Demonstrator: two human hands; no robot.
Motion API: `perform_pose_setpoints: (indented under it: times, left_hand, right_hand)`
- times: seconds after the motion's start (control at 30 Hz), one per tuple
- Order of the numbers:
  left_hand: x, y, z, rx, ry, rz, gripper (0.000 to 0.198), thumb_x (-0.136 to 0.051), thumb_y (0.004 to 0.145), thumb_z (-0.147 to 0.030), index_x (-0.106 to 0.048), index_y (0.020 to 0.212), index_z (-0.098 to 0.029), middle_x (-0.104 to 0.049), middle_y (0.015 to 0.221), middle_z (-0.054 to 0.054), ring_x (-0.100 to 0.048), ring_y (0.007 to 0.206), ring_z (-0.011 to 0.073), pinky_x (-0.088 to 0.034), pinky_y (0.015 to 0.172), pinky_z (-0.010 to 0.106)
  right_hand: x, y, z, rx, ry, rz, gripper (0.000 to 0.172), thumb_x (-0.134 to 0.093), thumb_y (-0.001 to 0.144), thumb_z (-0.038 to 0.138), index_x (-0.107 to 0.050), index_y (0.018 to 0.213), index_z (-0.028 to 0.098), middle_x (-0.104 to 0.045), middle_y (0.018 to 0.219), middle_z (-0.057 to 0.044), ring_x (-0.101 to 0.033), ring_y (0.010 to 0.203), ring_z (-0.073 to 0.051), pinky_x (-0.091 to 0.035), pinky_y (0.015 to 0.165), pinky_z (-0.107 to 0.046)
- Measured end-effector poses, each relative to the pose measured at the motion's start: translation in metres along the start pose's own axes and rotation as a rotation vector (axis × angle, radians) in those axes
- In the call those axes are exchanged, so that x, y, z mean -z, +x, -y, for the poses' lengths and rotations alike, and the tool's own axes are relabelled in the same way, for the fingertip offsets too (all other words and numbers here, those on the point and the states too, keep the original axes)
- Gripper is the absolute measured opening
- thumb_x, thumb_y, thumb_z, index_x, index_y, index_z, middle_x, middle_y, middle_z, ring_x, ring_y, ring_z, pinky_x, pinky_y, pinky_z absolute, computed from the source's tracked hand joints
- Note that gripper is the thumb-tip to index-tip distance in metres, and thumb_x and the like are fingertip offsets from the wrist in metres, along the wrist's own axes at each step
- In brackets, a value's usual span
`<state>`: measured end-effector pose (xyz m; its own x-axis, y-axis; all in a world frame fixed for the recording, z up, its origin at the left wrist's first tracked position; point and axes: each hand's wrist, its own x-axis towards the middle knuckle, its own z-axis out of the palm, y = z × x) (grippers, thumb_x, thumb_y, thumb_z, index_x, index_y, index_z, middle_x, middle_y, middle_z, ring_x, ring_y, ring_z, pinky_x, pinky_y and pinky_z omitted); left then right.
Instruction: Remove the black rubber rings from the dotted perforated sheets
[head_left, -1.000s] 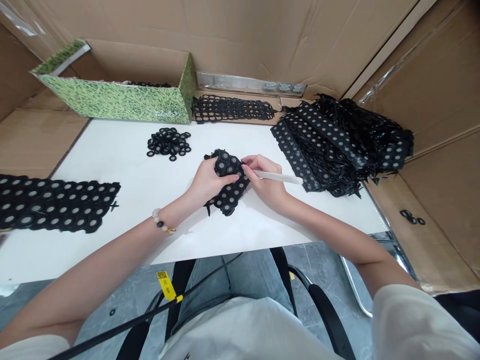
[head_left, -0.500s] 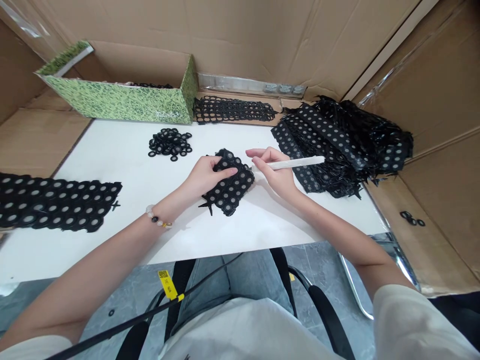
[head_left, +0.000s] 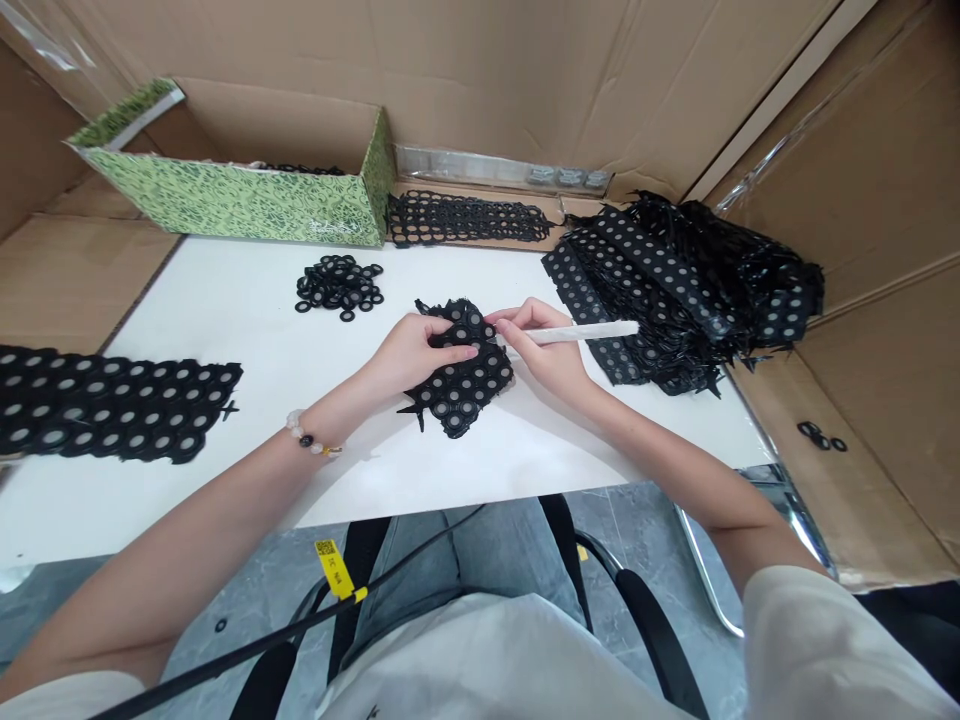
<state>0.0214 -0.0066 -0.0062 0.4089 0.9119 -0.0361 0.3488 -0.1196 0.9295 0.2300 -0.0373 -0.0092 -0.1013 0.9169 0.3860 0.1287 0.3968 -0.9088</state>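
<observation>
My left hand [head_left: 416, 352] grips the left side of a black rubber sheet [head_left: 461, 385] moulded with rows of rings, its thumb lying across the top. At the sheet's upper right edge is my right hand [head_left: 544, 345], its fingers closed around a slim white pen-like tool [head_left: 589, 332]. The tool's tip sits by the sheet's edge, mostly hidden by the fingers, and the right fingertips touch or nearly touch the sheet. Loose black rings [head_left: 340, 287] lie in a heap beyond my left hand.
A larger ring sheet [head_left: 112, 405] lies at the left. Many dotted black sheets [head_left: 652, 270] are piled at the right. Behind stand a green patterned box [head_left: 247, 205] and a stripped black mesh [head_left: 469, 218]. Several rings [head_left: 823, 438] rest on cardboard at far right.
My right hand has moved slightly left with the tool, up to the sheet's edge, its fingers drawn closer together. The sheet has shifted a little; my left hand still holds it.
</observation>
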Motion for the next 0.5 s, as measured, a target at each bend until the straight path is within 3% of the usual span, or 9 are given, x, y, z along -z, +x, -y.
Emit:
perform_pose_setpoints:
  times: [0.5]
  left_hand:
    - [-0.015, -0.007, -0.002, -0.065, 0.036, -0.061, 0.032, -0.069, 0.074, -0.046, -0.062, 0.066, -0.015, -0.058, 0.065, -0.001, -0.049, 0.065, 0.0150, -0.036, 0.061, 0.027]
  right_hand:
    - [-0.006, -0.002, -0.012, 0.125, -0.203, -0.009, 0.027, -0.064, 0.092, 0.031, -0.052, 0.070, 0.023, -0.072, 0.091, -0.003, -0.069, 0.087, -0.020, -0.054, 0.078, -0.036]
